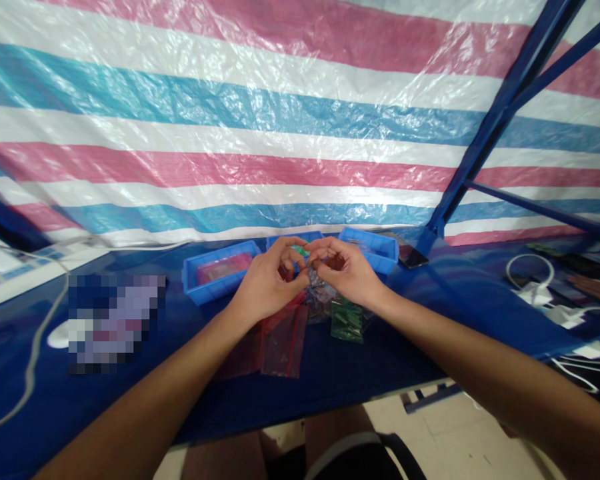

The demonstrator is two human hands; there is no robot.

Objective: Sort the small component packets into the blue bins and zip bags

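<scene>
My left hand (275, 277) and my right hand (343, 267) meet over the middle of the blue table, fingertips pinched close together. Whatever lies between them is too small and too hidden to name. Below my left hand are clear red-edged zip bags (283, 343), flat on the table. A green packet (347, 321) with small pieces in it lies under my right wrist. Between the two, clear crinkled plastic packets (320, 300) are partly covered by my hands.
A blue bin (219, 288) with red packets stands left. Another blue bin (387, 261) stands behind my right hand, a third (300, 236) partly hidden. A dark phone-like slab (414, 257) lies right. White cables (530, 273) and a blue frame post (473, 160) are farther right.
</scene>
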